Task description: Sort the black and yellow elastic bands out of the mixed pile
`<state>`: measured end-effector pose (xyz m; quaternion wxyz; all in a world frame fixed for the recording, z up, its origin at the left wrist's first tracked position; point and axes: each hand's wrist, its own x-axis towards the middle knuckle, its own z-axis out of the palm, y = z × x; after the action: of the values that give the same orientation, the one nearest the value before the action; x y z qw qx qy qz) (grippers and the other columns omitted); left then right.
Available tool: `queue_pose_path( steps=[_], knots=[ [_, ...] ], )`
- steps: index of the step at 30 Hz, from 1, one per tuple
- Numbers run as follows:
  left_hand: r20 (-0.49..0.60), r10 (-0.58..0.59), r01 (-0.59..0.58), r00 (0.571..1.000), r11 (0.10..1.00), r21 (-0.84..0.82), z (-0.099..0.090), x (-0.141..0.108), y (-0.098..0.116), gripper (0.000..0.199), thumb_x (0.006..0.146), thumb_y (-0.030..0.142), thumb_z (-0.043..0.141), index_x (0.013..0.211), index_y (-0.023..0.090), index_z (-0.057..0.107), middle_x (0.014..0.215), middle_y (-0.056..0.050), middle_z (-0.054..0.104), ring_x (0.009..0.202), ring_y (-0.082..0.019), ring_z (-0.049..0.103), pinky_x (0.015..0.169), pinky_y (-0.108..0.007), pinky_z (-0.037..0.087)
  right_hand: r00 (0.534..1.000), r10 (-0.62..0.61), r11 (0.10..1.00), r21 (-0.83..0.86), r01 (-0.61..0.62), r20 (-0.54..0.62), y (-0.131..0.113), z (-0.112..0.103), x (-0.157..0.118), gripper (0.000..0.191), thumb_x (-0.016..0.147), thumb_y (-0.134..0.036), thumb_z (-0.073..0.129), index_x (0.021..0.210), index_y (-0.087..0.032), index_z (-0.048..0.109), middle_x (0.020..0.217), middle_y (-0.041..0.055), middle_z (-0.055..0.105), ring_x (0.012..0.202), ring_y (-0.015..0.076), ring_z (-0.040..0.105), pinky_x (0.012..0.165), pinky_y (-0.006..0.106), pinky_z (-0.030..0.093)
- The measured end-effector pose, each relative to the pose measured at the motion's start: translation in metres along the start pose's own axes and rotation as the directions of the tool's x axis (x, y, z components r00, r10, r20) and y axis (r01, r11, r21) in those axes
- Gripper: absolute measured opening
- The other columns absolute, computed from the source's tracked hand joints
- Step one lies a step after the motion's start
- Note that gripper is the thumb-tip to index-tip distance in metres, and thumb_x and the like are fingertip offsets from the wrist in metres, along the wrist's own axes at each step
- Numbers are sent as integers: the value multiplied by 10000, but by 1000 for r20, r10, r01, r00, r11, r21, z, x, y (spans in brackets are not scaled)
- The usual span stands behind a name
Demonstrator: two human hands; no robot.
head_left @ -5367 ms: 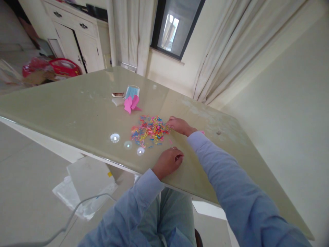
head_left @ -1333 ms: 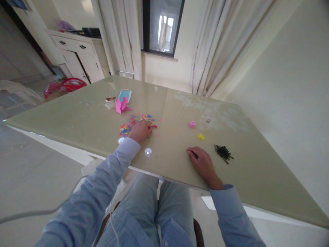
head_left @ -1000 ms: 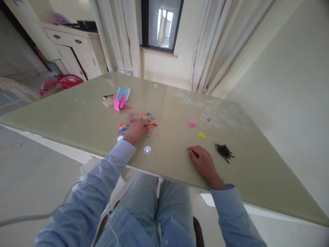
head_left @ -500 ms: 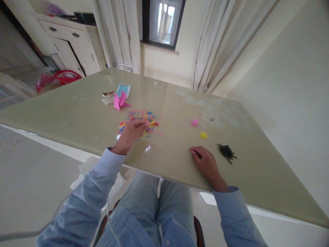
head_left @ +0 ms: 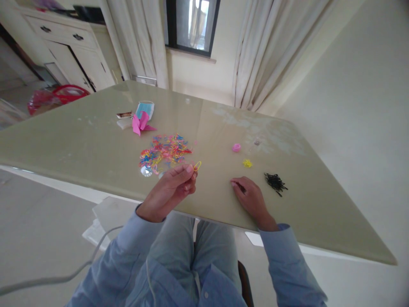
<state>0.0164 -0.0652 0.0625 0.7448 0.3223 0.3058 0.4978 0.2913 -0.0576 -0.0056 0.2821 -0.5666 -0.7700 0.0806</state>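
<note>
My left hand (head_left: 175, 183) is closed in a pinch, palm partly turned up, above the near part of the table. Between its thumb and fingertips is a thin yellow rubber band (head_left: 198, 166), its loop sticking out to the right. Just beyond this hand spreads a loose pile of multicoloured bands (head_left: 166, 149). My right hand (head_left: 251, 198) rests on the tabletop with its fingers curled in; whatever they hold, if anything, is hidden. Near it lie a small yellow heap (head_left: 247, 163), a pink ring-like piece (head_left: 236, 147) and a heap of thin black pieces (head_left: 275, 182).
The greenish table (head_left: 217, 128) has a pink folded paper shape (head_left: 141, 123), a blue face mask (head_left: 145, 109) and a small wrapper (head_left: 124, 115) at the back left. A small clear piece (head_left: 257, 142) lies at the right. A pale cable (head_left: 76, 268) runs past my left sleeve.
My left hand has lifted off the multicoloured pile and come nearer and to the right, with the yellow rubber band now showing in its pinch. My right hand stays on the table.
</note>
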Motion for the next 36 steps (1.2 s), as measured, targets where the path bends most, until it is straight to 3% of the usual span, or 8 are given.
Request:
queue_pose_path(
  steps=[7,15,18,21,25,29,33,36],
  knots=[
    [101,-77,93,992,980,-174,17,2,-9,262,807,336,763,764,143,592,744,20,538,548,-35,396,515,-167,373,1000,-16,996,-84,17,14,-5,3,-2,218,934,-209,486,977,-174,697,904,79,710,853,213,628,806,327,465],
    [175,-121,149,977,977,-153,39,15,-16,235,798,321,764,762,137,621,738,21,548,538,-32,405,513,-168,371,996,4,972,-235,16,84,-14,6,-3,221,934,-159,494,1055,-165,679,930,84,691,892,218,607,813,315,429],
    [182,-128,140,975,989,-55,48,34,-24,265,755,341,788,754,138,618,728,23,551,531,-34,414,504,-173,350,990,17,952,-305,27,140,-19,7,-4,220,924,-141,504,1067,-170,669,922,82,673,880,222,593,791,316,411],
    [145,-44,13,988,978,210,61,66,-38,299,739,391,772,729,133,622,636,34,525,504,-44,403,480,-184,304,983,32,941,-337,31,179,-22,8,-4,189,917,-147,519,1037,-176,662,917,80,658,875,222,582,785,315,398],
    [153,100,-168,983,822,544,81,118,-59,232,785,357,669,710,142,626,574,52,497,485,-60,380,491,-207,310,981,42,938,-346,27,190,-21,10,-5,177,928,-171,515,1037,-173,654,933,89,653,888,228,581,796,324,395],
    [248,166,-298,954,492,818,91,161,-79,159,796,251,607,714,133,673,638,14,594,587,-101,493,602,-238,391,979,54,940,-341,16,195,-21,11,-5,204,937,-167,495,1062,-163,656,946,103,657,889,234,586,795,331,397],
    [338,167,-364,926,165,916,91,186,-93,200,836,215,556,775,123,723,735,-36,686,669,-136,565,685,-260,431,976,49,953,-304,17,210,-22,10,-4,202,939,-181,496,1067,-168,652,955,103,661,901,232,587,794,328,402],
    [371,133,-379,919,45,924,90,195,-99,222,858,211,539,807,130,739,797,-63,721,713,-157,594,725,-275,449,973,58,957,-291,9,221,-22,9,-2,173,938,-190,499,1018,-174,651,934,95,659,894,226,586,787,323,406]
  ],
)
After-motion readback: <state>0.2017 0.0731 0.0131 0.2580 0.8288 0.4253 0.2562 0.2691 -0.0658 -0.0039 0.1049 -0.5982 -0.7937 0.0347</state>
